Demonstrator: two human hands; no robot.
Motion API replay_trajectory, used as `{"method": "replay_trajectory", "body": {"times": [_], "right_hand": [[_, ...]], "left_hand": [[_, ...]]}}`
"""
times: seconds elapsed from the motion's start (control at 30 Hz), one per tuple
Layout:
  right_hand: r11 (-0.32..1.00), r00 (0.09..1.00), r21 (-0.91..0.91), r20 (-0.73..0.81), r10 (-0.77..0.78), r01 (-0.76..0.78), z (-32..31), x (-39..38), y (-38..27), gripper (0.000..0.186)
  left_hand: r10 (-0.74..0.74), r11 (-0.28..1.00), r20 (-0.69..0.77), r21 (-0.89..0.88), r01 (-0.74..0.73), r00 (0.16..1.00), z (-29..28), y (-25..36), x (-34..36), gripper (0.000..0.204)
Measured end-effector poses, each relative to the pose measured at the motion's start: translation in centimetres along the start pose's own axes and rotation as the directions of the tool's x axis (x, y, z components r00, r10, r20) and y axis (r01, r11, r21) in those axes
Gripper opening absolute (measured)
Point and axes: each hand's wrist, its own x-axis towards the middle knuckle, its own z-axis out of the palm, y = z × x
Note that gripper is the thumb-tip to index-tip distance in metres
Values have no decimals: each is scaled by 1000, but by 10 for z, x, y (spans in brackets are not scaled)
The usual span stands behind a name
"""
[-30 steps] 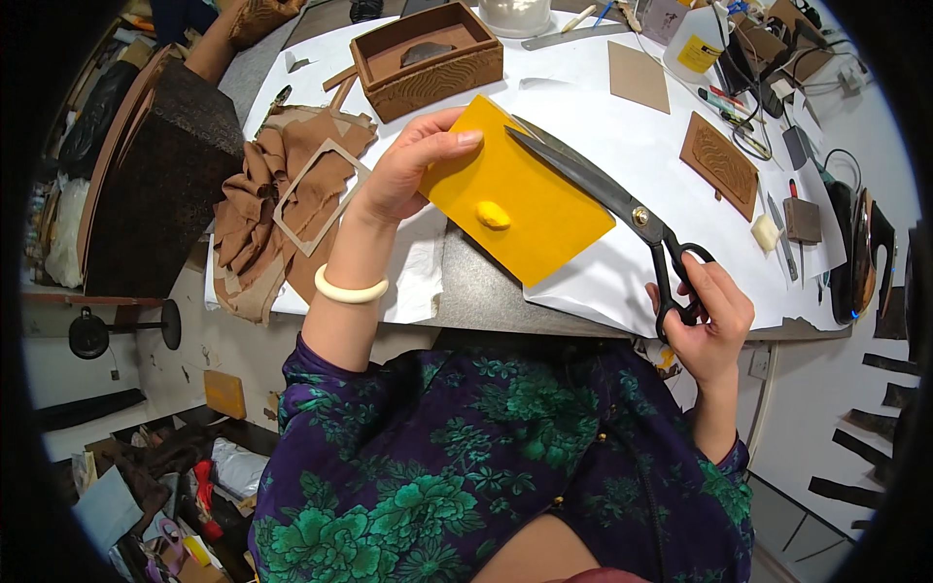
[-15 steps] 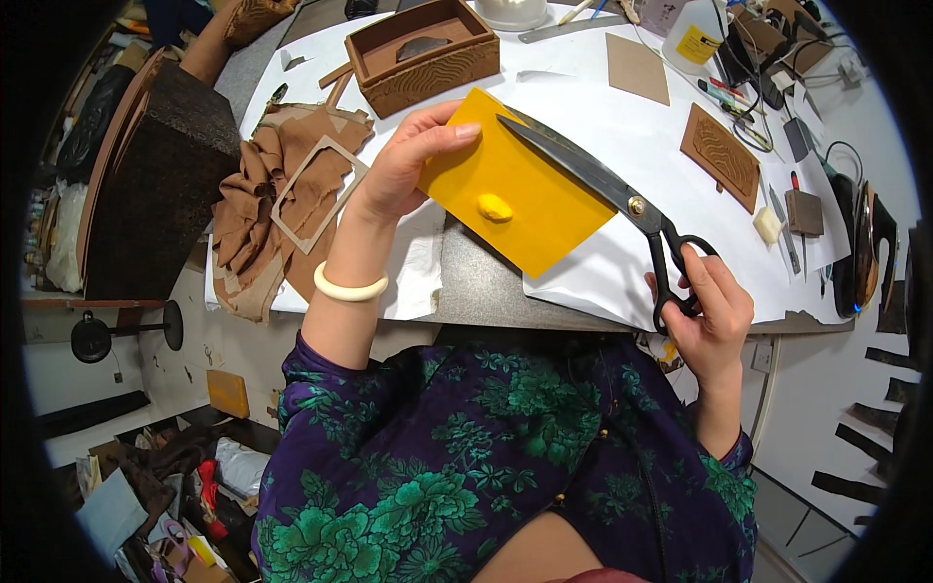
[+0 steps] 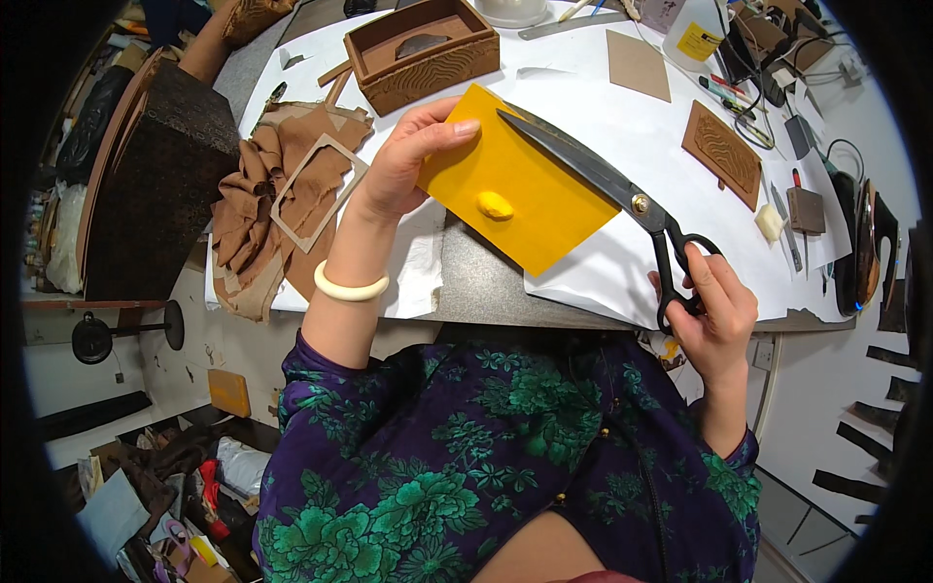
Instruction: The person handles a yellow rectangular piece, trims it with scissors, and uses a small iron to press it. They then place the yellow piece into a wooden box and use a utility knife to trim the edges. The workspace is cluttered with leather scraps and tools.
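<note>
My left hand (image 3: 413, 155) grips a yellow rectangular sheet (image 3: 544, 194) by its left side, thumb on top and the other fingers out of sight beneath. A small bright yellow lump (image 3: 495, 205) sits on the sheet. With my right hand (image 3: 714, 311) I hold black-handled scissors (image 3: 622, 180), fingers through the loops. Their long dark blades lie along the sheet's upper right edge, tips pointing to the upper left, one blade over the sheet. The sheet is held tilted above the table.
Behind my hands stands a carved brown box (image 3: 423, 63). Crumpled brown leather (image 3: 267, 175) and a flat frame (image 3: 316, 194) lie left. A carved brown panel (image 3: 722, 154), pens (image 3: 724, 92) and a bottle (image 3: 694, 41) are right, on white paper (image 3: 583, 107).
The scissors and my right hand have shifted very slightly to the right. The yellow sheet has hardly moved, and both hands keep their holds.
</note>
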Motion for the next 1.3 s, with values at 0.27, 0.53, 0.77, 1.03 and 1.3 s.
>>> {"method": "replay_trajectory", "body": {"times": [0.27,0.53,0.77,1.03,1.3], "right_hand": [[1000,1000,2,15,-27,27,-3,-3,4,55],[1000,997,-4,82,-4,5,-12,-6,5,57],[999,998,-18,36,-43,44,-11,-5,5,57],[1000,1000,2,-12,27,-27,-10,-1,3,55],[1000,1000,16,10,-19,19,-9,1,3,54]], "left_hand": [[21,1000,-23,13,-21,1000,4,0,-1,37],[34,999,-23,23,-33,999,1,-1,-2,40],[57,998,-50,30,-56,997,8,0,-2,36],[47,997,-4,57,-47,999,13,-4,0,39],[70,996,12,54,-71,997,15,-7,0,41]]}}
